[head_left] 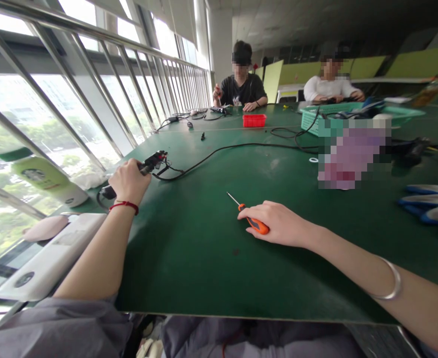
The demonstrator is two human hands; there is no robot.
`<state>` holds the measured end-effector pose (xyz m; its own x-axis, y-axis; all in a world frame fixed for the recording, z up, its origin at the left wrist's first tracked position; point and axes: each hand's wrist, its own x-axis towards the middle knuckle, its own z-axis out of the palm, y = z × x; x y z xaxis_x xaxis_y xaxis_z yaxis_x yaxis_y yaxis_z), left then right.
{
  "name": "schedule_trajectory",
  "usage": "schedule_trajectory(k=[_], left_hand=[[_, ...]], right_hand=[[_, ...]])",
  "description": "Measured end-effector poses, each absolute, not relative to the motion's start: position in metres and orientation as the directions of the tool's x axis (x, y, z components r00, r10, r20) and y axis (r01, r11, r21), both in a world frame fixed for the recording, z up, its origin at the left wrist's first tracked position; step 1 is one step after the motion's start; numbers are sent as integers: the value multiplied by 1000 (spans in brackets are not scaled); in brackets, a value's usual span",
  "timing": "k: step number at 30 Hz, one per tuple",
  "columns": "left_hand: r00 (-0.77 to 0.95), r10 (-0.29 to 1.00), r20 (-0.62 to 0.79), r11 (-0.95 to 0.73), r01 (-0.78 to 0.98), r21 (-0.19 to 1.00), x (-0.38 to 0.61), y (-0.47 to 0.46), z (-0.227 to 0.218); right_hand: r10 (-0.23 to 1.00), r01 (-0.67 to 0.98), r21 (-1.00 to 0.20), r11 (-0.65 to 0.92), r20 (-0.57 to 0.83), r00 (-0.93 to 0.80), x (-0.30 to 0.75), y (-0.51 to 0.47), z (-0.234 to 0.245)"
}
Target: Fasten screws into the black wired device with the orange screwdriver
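Observation:
My left hand (130, 180), with a red cord at the wrist, is closed around a black hand-held device (154, 162). Its far end is opened up, showing small parts and red and black wires. A black cable (219, 148) runs from that end across the table to the right. My right hand (280, 223) has its fingers around the orange and black handle of a screwdriver (259, 226), low over the green table (204, 258). The thin metal shaft points forward and left, touching nothing but perhaps the tabletop. The palm hides the handle's end.
A bottle (45, 179) and a white case (50, 256) lie at the left by the metal railing (110, 64). A red basket (254, 121), a green basket (311, 121), a blurred purple item (353, 154) and gloves (437, 204) are ahead and right. Two people sit at the far side.

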<state>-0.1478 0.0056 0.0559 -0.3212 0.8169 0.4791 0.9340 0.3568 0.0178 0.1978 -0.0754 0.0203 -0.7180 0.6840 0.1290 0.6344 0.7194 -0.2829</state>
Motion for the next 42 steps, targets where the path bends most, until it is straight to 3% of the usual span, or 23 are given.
schedule_trajectory(k=[11,17,25,29,34,38,42], left_hand=[[-202,832,517,297,949,-108,-150,16,36],[-167,788,593,304,943,-138,-150,15,37],[-15,691,723,159,978,-133,-132,3,50],[81,689,720,23,991,-134,-110,0,52],[361,693,624,-344,926,-155,-57,-3,34],[565,626,538,-640,766,-59,-12,-8,14],[601,642,477,-692,721,23,1,-9,6]], right_hand=[[678,626,-291,723,130,-723,200,-76,20],[675,620,-299,725,136,-725,199,-76,20],[675,620,-301,725,133,-726,199,-77,21],[739,666,-332,668,197,-644,197,-78,19],[862,687,-532,495,399,-312,200,-72,14],[784,644,-577,502,619,-56,206,-64,14],[784,619,-602,504,620,-35,209,-59,12]])
